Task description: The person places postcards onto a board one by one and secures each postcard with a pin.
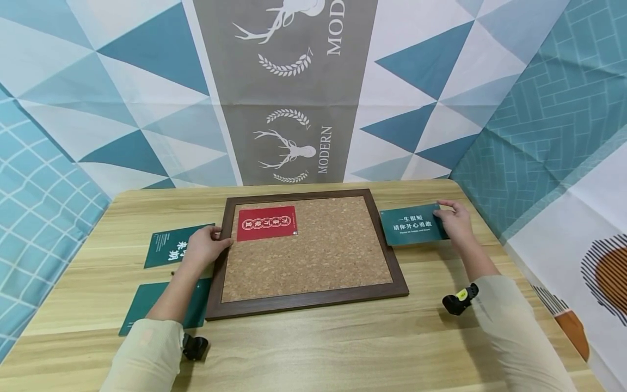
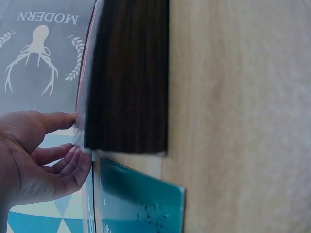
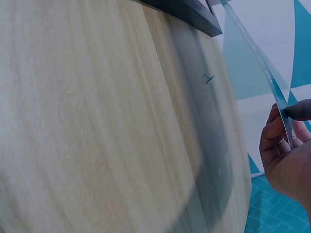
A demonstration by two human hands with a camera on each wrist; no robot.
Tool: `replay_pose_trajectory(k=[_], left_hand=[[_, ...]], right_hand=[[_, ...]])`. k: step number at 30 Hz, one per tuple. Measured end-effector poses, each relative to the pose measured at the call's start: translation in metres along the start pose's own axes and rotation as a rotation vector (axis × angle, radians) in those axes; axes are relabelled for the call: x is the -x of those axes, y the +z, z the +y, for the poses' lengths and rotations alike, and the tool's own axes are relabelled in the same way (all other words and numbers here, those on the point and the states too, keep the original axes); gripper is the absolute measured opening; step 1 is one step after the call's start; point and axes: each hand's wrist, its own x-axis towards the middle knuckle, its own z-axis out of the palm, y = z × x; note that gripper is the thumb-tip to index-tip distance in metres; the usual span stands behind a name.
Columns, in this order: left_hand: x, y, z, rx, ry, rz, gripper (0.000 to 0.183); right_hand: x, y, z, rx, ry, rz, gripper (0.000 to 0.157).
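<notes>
A cork board [image 1: 313, 258] with a dark brown wooden frame lies on the table, a red card [image 1: 266, 223] with white lettering on its upper left part. My left hand [image 1: 203, 247] grips the frame's left side, thumb over the top and fingers at the outer edge; in the left wrist view the hand [image 2: 46, 158] is at the dark frame [image 2: 129, 77]. My right hand [image 1: 455, 220] pinches a green card [image 1: 411, 231] with white lettering by its right end. The card is raised off the table, its left end overlapping the frame's right side.
Two more green cards lie left of the board, the upper card [image 1: 164, 247] partly behind my left hand and the lower card [image 1: 147, 299] under my forearm. A small pushpin [image 3: 208, 78] lies on the table [image 3: 97, 121]. A patterned cloth [image 1: 299, 98] hangs behind the table.
</notes>
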Motion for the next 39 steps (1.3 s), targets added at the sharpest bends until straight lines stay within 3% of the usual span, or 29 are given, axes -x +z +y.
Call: replay_pose_trajectory(k=[8,15,23,39], left_hand=[[0.0,0.001,-0.001,-0.011,-0.005,0.008,0.059],[-0.001,0.001,-0.002,-0.013,-0.001,0.013,0.058],[-0.002,0.001,-0.002,-0.013,-0.003,0.015,0.058],[0.002,-0.001,0.002,-0.017,-0.006,0.005,0.058]], right_hand=[[-0.004,0.01,-0.006,0.052,0.001,0.021,0.047],[-0.004,0.017,-0.013,-0.014,-0.023,0.035,0.033],[-0.006,0.025,-0.018,-0.062,-0.043,0.034,0.038],[-0.006,0.031,-0.021,-0.049,-0.045,0.016,0.043]])
